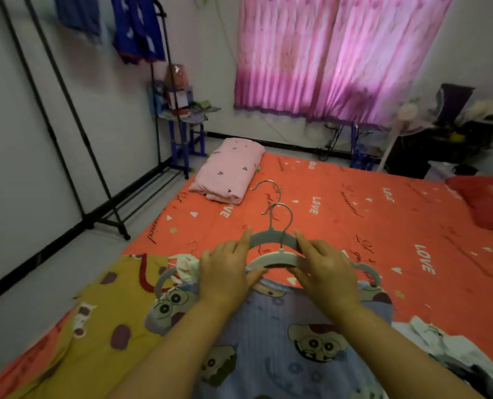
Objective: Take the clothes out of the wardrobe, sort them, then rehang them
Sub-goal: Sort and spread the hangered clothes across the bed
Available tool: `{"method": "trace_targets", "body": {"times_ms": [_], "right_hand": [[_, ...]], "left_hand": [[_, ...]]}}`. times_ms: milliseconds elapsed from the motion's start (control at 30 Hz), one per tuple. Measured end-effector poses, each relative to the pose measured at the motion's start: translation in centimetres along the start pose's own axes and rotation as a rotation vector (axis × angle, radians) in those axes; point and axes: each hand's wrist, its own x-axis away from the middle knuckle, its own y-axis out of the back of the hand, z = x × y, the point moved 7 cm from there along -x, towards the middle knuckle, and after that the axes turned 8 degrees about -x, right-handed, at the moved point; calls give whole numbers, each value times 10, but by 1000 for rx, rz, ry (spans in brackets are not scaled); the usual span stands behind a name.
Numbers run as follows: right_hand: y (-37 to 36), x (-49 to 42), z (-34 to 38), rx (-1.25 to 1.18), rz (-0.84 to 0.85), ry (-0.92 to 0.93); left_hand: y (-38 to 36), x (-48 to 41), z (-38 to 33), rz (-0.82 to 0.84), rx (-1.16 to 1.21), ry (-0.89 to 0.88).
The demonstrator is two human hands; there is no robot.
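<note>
We see the blue cartoon-print garment (268,326) spread flat at the lower centre of the frame on the orange bedsheet (354,226), with a yellow patterned garment (110,312) beside it at lower left; at its collar lie a white hanger (279,259) and, just above it, a grey hanger (274,237), both curved plastic with metal hooks; our left hand (225,275) and right hand (328,275) each pinch the white hanger between thumb and fingers, forefingers touching the grey one; dark blue clothes (138,30) hang at upper left.
</note>
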Motion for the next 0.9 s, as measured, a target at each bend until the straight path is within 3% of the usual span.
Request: {"method": "trace_targets", "body": {"times_ms": [233,567,900], "right_hand": [[78,-5,85,-26,-119,174],[154,-18,199,-39,-209,301],[176,-22,353,32,-283,320]], "left_hand": [[127,27,17,-149,-88,-80],[263,55,63,-154,-238,-123],[358,105,169,-68,-61,-84]]}}
